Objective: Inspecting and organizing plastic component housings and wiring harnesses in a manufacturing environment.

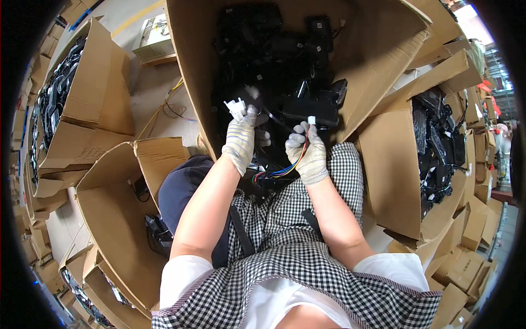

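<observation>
White connectors (235,108) lie at 11 o'clock of the view's centre, held in the left hand (241,140), whose gloved fingers are closed about them. A white plug (312,120) stands between 1 and 2 o'clock, at the fingertips of the right hand (308,159), also gloved, its fingers curled round the plug's wires (284,171); these, red, yellow and blue among them, trail toward 8 o'clock of that hand. Beyond both hands, at 12 o'clock, a large carton (378,55) contains black parts (257,46). A second carton (389,170), at 3 o'clock, and a third (96,88), between 9 and 10, hold similar pieces. At 6 o'clock: a checked apron (296,260).
</observation>
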Demonstrator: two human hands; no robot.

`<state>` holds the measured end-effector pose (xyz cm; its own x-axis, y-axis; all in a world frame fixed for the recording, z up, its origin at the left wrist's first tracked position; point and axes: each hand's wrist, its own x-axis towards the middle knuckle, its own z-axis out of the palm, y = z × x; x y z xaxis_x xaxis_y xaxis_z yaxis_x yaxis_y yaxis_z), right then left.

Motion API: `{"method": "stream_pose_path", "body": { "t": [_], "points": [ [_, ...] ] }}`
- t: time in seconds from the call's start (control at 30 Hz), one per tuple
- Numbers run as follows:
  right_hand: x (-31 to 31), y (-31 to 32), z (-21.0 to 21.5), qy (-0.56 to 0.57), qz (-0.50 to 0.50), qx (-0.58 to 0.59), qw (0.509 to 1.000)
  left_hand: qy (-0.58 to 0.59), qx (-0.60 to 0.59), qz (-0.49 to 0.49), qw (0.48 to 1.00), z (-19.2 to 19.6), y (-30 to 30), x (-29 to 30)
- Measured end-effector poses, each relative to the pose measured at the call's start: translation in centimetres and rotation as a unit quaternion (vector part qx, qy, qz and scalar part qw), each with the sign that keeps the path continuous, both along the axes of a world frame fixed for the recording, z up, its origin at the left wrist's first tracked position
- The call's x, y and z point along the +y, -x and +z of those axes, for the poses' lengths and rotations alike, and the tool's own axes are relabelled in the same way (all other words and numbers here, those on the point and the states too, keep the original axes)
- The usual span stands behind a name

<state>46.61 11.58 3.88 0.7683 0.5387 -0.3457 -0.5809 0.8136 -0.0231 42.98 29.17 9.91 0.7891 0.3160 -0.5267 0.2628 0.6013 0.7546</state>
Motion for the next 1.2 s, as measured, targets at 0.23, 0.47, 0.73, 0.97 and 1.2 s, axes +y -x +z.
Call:
{"method": "stream_pose_path", "body": {
  "t": [0.23, 0.47, 0.73, 0.97, 1.2],
  "points": [
    [-2.2, 2.3, 0.1, 0.223, 0.133, 0.022, 0.965, -0.011, -0.131, 0.020, 0.991, 0.7, -0.4, -1.2],
    [-4.8, 1.8, 9.7, 0.521, 0.175, -0.299, 0.781, -0.143, -0.130, -0.153, 0.969, 4.3, 0.9, -1.4],
    [-2.9, 1.4, 13.8, 0.517, 0.250, -0.298, 0.763, -0.581, -0.243, -0.216, 0.746, 2.4, 2.1, -2.9],
    [-5.8, 3.6, 10.0, 0.257, 0.301, -0.043, 0.917, -0.704, -0.340, -0.228, 0.580, 2.1, 2.8, -2.6],
    [-6.6, 3.5, 9.6, 0.271, 0.329, -0.066, 0.902, -0.720, -0.373, -0.270, 0.518, 2.8, 2.9, -2.5]
  ]
}}
